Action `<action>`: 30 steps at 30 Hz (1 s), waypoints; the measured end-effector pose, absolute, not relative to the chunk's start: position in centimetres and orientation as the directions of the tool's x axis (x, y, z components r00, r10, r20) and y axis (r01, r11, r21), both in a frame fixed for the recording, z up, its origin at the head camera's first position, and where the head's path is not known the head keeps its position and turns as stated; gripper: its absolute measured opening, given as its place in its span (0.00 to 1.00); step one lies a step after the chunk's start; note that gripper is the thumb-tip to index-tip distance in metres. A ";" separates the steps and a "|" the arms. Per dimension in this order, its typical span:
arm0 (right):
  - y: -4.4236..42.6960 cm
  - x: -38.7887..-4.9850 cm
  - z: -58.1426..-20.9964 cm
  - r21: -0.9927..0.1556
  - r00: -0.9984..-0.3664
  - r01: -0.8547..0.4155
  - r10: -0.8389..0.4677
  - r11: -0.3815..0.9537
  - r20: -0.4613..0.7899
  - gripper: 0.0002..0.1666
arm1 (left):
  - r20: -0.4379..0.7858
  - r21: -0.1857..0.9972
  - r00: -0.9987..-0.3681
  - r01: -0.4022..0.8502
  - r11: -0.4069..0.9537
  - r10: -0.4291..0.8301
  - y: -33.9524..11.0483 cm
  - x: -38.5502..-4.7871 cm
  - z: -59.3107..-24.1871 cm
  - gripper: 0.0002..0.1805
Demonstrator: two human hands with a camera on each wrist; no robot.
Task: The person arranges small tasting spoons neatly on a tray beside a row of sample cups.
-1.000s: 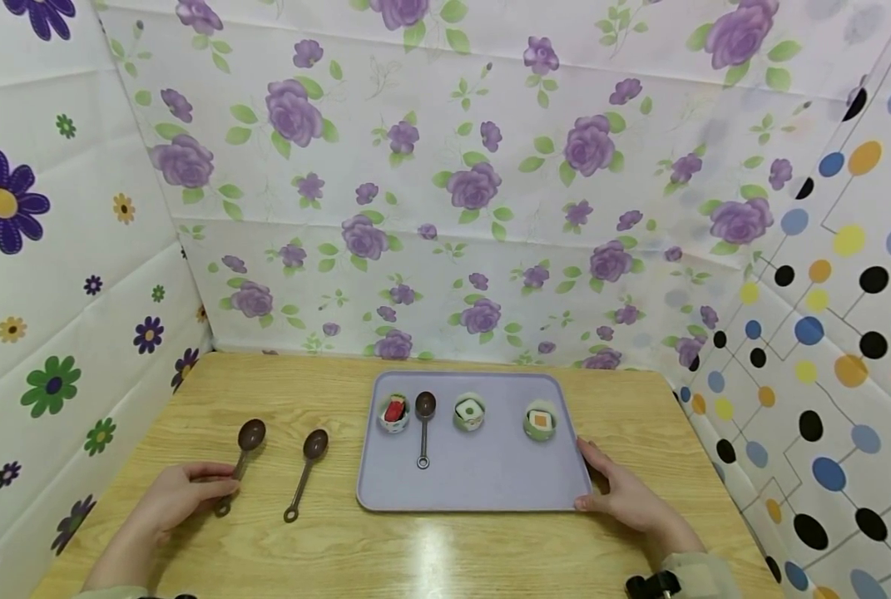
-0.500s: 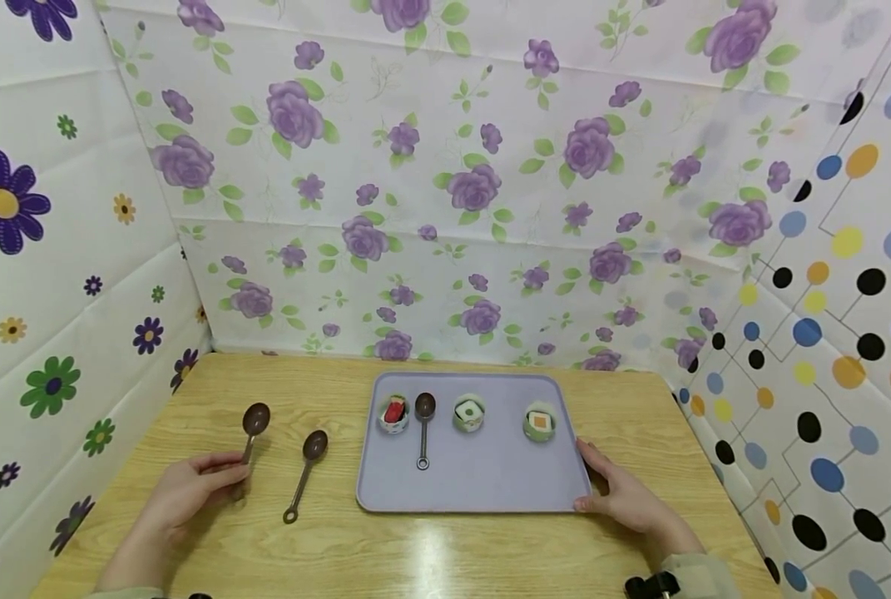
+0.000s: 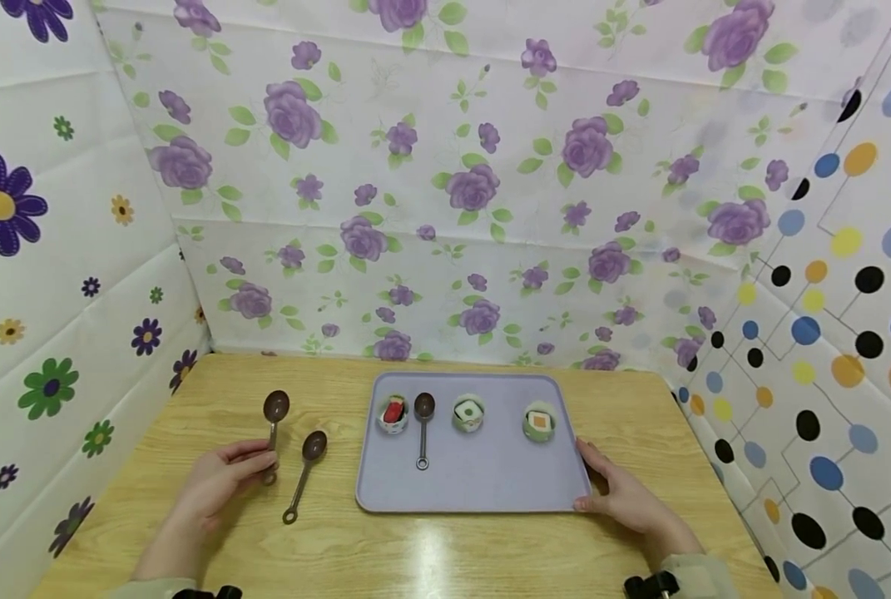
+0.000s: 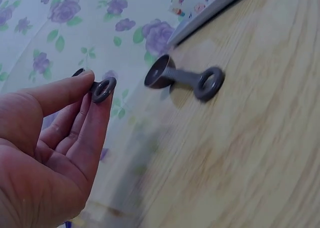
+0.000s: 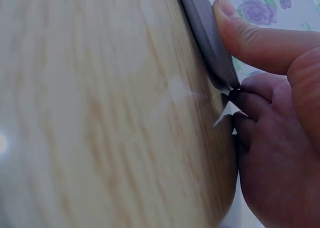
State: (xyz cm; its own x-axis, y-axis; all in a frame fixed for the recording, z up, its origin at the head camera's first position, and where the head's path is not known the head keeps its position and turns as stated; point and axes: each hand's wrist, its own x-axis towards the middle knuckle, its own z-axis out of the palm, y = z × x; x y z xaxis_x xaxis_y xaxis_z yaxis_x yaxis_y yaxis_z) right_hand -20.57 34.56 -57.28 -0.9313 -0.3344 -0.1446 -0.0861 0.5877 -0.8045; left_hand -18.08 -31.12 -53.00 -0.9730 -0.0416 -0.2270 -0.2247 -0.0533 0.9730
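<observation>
Spoons number three, all dark brown with ringed handle ends: a held spoon, a second spoon lying on the wooden desk, and a third spoon on the tray. One lilac tray carries three small cups, each with one piece inside. Leftmost, a patterned white cup contains a red-topped piece; its neighbour is the third spoon. Next, a middle cup has a white piece with green, and a green cup contains a white block with an orange square. The left hand's grip pinches the held spoon by its handle, bowl pointing away, just left of the second spoon. The right hand's grip holds the tray's near right corner between thumb and fingers.
</observation>
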 end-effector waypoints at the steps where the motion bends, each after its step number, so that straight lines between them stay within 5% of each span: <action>1: 34.5 -20.6 -57.3 -0.800 -0.930 -0.094 -0.338 0.593 -0.141 0.67 | -0.225 0.973 -0.974 -0.222 -0.059 -0.034 -30.8 -18.2 -53.0 0.26; 30: 34.6 -20.4 -57.0 -0.803 -0.934 -0.082 -0.326 0.590 -0.144 0.67 | -0.134 0.984 -0.989 -0.140 -0.107 0.062 -14.4 -20.0 -50.5 0.21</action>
